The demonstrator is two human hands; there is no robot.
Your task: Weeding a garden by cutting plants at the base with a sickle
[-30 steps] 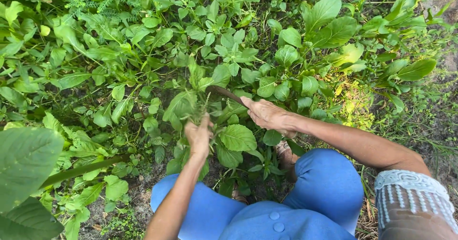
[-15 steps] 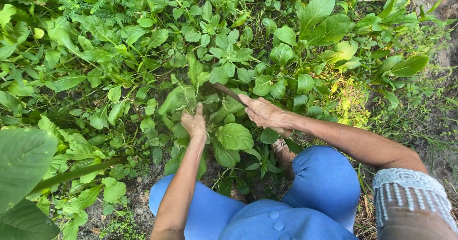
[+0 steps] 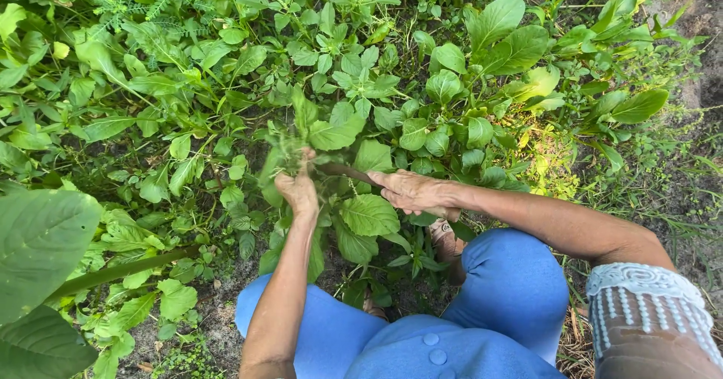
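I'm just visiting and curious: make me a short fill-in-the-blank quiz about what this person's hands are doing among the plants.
1. The left hand is closed around a bunch of green ____.
2. The right hand holds a thin brown tool whose tip points toward the ____ hand.
3. The person wears clothing of the colour ____.
4. The white patterned sleeve is on the ____ arm.

Missing words: leaves; left; blue; right

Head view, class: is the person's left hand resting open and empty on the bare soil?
No: the left hand is closed around a leafy green plant top, raised among the leaves, while the right hand holds a brown tool.
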